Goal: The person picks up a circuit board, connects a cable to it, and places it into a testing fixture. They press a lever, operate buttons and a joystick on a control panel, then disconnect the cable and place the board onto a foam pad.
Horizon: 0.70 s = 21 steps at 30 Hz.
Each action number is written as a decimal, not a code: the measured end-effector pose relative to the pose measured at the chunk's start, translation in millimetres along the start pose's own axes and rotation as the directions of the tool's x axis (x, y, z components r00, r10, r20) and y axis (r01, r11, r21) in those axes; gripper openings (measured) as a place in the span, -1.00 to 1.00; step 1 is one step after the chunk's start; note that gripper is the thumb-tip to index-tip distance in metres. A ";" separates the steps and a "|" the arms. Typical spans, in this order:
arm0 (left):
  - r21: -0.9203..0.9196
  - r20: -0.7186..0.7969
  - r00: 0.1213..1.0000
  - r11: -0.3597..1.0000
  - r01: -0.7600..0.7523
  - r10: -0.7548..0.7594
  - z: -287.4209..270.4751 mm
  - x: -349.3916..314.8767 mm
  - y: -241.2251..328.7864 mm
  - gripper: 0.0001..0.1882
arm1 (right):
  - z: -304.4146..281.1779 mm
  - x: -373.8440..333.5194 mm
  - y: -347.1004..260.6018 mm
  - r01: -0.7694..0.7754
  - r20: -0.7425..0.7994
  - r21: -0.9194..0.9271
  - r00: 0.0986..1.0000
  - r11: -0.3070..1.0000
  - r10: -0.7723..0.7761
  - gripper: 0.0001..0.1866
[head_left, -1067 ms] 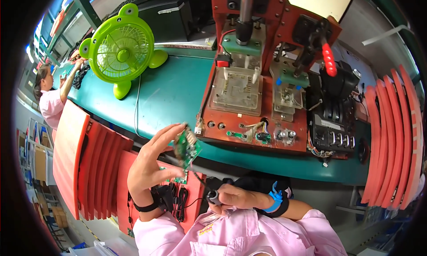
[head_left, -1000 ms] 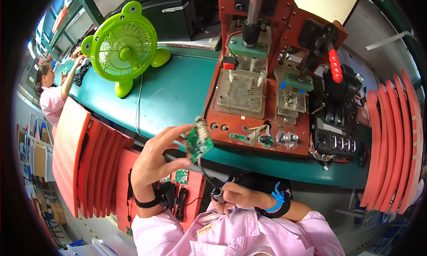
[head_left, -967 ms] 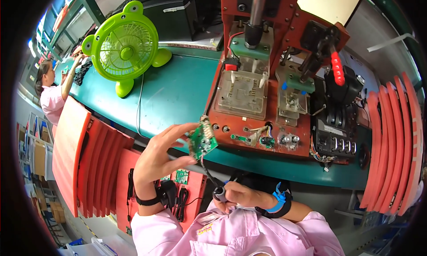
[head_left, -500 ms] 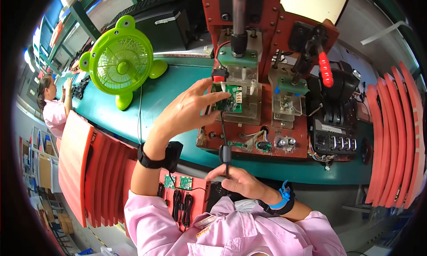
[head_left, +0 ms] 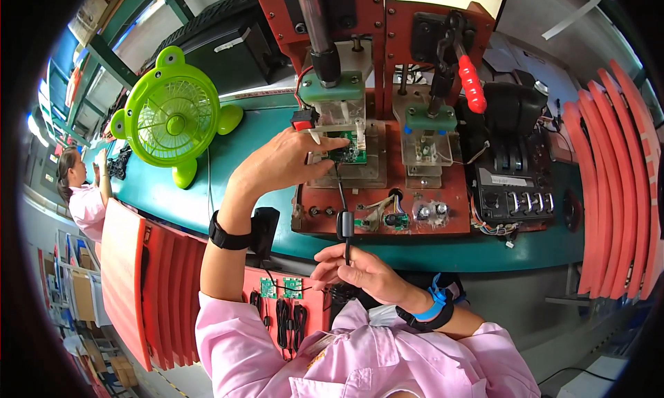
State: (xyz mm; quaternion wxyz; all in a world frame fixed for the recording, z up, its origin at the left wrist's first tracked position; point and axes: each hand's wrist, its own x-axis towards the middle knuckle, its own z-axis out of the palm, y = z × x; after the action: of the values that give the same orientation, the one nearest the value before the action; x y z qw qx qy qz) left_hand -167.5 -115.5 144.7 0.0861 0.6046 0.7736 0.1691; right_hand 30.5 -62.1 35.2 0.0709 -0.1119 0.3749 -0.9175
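Observation:
My left hand (head_left: pixel 282 163) reaches over a red test fixture (head_left: pixel 443 207), fingers stretched out. Its index fingertip touches a green circuit board (head_left: pixel 356 153), which lies in the fixture under a clear press plate (head_left: pixel 340 109). The hand partly covers the board's left side. A black cable with a thick block (head_left: pixel 345 223) runs from the board down to my right hand (head_left: pixel 370 273). There the cable passes between thumb and fingers, loosely pinched. A red switch (head_left: pixel 303 119) sits just above my left knuckles.
A second press with a red-handled toggle clamp (head_left: pixel 472 86) stands to the right, beside a black device (head_left: pixel 515 197). A green fan (head_left: pixel 174 114) is at the left. Red foam trays (head_left: pixel 121 280) flank the bench. Boards and coiled cables (head_left: pixel 290 322) lie on a tray below; another person (head_left: pixel 86 197) sits far left.
The whole view has shifted, putting the fixture further left in the picture. My left index finger stays on the board. My right hand's fingers have spread a little around the cable.

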 end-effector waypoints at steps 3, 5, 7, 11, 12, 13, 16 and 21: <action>0.012 -0.080 0.985 0.988 -0.154 0.154 1.6 6.5 -4.7 -0.67 | 0.4 0.5 1.1 0.009 -0.019 0.045 1.000 0.999 -0.008 -0.62; 0.022 -0.010 0.998 0.998 -0.060 0.061 0.0 8.5 -3.1 -0.68 | 0.7 0.5 -0.3 0.000 -0.031 0.056 1.000 0.998 0.002 -0.61; 0.064 0.122 0.983 0.990 0.127 -0.134 -5.8 9.5 2.7 -0.69 | 1.0 0.3 1.2 0.008 -0.046 0.071 0.999 0.997 -0.005 -0.60; 0.236 -0.019 0.996 0.968 -0.080 0.087 -13.6 -7.2 9.7 -0.69 | -6.1 -2.9 5.5 -0.096 -0.127 0.199 0.984 0.975 0.123 -0.59; 0.127 -0.045 0.992 0.985 -0.114 0.121 -26.0 -15.0 13.9 -0.72 | -18.7 -4.3 13.5 -0.189 -0.095 0.045 0.977 0.981 0.192 -0.58; 0.019 -0.076 0.986 0.989 -0.149 0.150 -43.1 -24.3 18.6 -0.74 | -29.8 -5.2 22.8 -0.273 -0.070 -0.112 0.961 0.955 0.267 -0.58; -0.001 -0.807 0.589 0.996 0.092 -0.055 -75.7 -27.7 7.5 -0.76 | -45.9 -17.4 27.1 -0.305 -0.128 -0.369 0.952 0.878 0.277 -0.57; -0.464 -0.737 0.636 0.855 -0.229 -0.229 -170.5 68.4 65.3 -0.67 | -31.8 -42.4 26.3 -0.234 -0.003 -0.655 0.952 0.719 0.307 -0.56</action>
State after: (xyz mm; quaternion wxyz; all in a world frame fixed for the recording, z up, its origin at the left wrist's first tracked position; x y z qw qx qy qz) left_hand -183.2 -62.6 331.7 -0.0930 0.4269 0.6593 0.6119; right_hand 64.4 -50.3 -11.8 0.1808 -0.1219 0.6765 -0.7034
